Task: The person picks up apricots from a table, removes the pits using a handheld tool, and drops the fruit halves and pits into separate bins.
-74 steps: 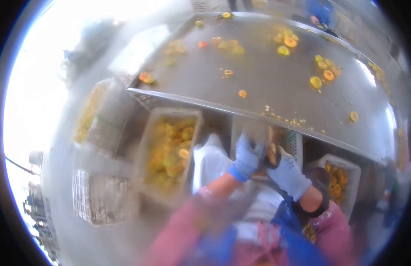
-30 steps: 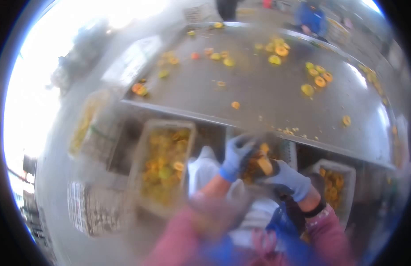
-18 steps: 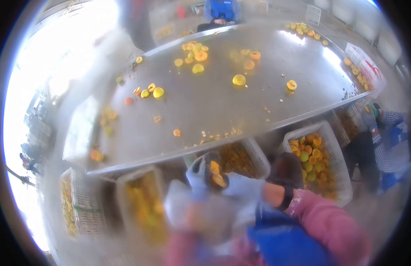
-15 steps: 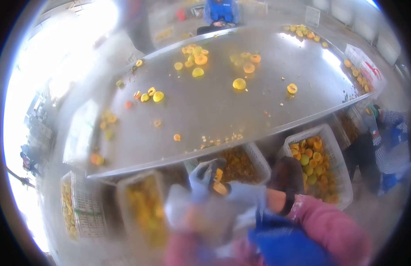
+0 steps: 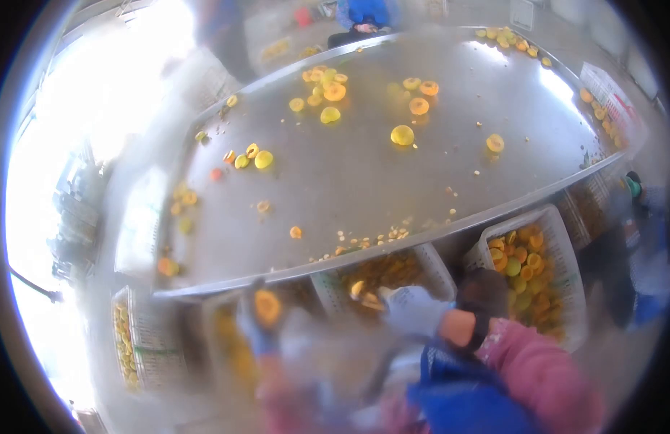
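My left hand [image 5: 257, 334], gloved and smeared by motion, holds a yellow-orange peach half [image 5: 267, 307] with its cut face showing. It is over the left part of the table's near edge, above a blurred crate of fruit [image 5: 237, 343]. My right hand [image 5: 414, 309], in a pale blue glove, is closed in front of a white crate [image 5: 443, 275] of brownish-orange pieces. A small yellow and tan piece [image 5: 367, 296] shows at its fingertips; I cannot make out what it is.
A metal table [image 5: 349, 173] carries scattered peach halves [image 5: 402, 135] and pale pits near its front edge. Crates of fruit stand at right [image 5: 566, 267] and left [image 5: 136, 340]. A person in blue [image 5: 365, 13] sits opposite; another person's sleeve [image 5: 649, 199] is at right.
My hands have parted: the left has moved left with the peach half, the right slightly right. The camera view has shifted a little, moving the table scene right.
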Available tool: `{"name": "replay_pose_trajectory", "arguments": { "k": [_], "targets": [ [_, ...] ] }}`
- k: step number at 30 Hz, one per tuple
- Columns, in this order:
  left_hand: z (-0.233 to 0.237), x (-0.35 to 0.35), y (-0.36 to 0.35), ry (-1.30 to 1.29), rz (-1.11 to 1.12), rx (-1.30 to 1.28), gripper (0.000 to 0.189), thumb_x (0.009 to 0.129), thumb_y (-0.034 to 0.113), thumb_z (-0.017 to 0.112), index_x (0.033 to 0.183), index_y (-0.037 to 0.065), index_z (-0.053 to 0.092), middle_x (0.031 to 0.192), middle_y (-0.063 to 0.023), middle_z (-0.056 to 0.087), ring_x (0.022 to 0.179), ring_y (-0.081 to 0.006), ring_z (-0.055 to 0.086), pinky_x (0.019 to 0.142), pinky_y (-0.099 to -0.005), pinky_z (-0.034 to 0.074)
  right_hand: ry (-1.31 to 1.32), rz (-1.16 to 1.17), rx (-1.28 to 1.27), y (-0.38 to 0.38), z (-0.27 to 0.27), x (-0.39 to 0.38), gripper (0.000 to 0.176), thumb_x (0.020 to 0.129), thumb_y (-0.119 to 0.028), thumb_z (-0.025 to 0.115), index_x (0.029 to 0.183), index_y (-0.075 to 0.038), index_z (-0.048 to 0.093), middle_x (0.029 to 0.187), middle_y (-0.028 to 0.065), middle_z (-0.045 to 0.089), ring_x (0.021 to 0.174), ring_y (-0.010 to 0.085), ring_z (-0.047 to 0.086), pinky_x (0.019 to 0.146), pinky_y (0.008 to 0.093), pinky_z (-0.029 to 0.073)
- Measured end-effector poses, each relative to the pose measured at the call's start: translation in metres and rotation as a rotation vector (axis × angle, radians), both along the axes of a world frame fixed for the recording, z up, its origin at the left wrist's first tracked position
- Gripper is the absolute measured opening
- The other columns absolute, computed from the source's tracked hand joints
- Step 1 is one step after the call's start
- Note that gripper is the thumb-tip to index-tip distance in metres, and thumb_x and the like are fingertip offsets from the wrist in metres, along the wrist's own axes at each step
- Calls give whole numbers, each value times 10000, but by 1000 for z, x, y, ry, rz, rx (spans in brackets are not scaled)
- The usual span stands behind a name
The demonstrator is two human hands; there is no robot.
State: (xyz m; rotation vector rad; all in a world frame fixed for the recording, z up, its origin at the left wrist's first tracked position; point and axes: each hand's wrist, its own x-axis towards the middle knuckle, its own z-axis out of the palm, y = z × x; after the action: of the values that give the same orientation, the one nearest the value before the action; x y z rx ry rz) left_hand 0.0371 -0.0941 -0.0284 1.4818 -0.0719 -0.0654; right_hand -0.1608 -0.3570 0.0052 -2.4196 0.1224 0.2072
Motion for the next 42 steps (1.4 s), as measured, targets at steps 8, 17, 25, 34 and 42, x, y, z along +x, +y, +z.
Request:
{"name": "replay_pose_trajectory", "arguments": {
  "k": [8, 17, 25, 34, 42],
  "targets": [
    [48, 69, -61, -136, -156, 548, 383, 868, -41, 546, 1250, -37, 514, 1185, -120, 590, 1051, -179, 566, 929, -276, 467, -45, 131, -151, -85, -18, 1, 252, 830, -260, 561, 974, -53, 551, 703, 126, 647, 639, 301, 656, 556, 397, 500],
    [-8, 133, -456, -625, -806, 799, 572, 819, 131, 632, 1351, 97, 424, 1349, -142, 458, 1226, -278, 451, 987, -360, 411, -284, -476, 138, -204, 11, -19, 367, 765, -280, 712, 1005, -43, 566, 672, 98, 630, 605, 272, 641, 541, 350, 500],
    [-51, 141, -478, -526, -941, 674, 618, 821, 360, 609, 1364, 153, 402, 1291, -171, 491, 1139, -371, 496, 928, -461, 445, -287, -539, 211, -220, -4, -22, 424, 732, -271, 753, 1017, -19, 563, 712, 111, 636, 619, 277, 646, 557, 355, 506],
    [67, -5, -272, 486, -908, -425, 687, 929, 559, 326, 1348, 16, 360, 1185, -276, 529, 920, -359, 617, 771, -405, 532, -350, -284, -350, -129, 16, 16, 389, 800, -335, 637, 1051, -46, 568, 767, 97, 637, 645, 255, 647, 536, 352, 493],
    [109, -74, -195, 235, -717, -432, 513, 894, 392, 529, 1218, -5, 530, 1012, -166, 636, 810, -166, 601, 714, -244, 489, -406, -230, -553, -50, 66, 1, 338, 786, -256, 593, 1070, -82, 540, 772, 86, 589, 668, 245, 635, 557, 361, 485]
  ]
}}
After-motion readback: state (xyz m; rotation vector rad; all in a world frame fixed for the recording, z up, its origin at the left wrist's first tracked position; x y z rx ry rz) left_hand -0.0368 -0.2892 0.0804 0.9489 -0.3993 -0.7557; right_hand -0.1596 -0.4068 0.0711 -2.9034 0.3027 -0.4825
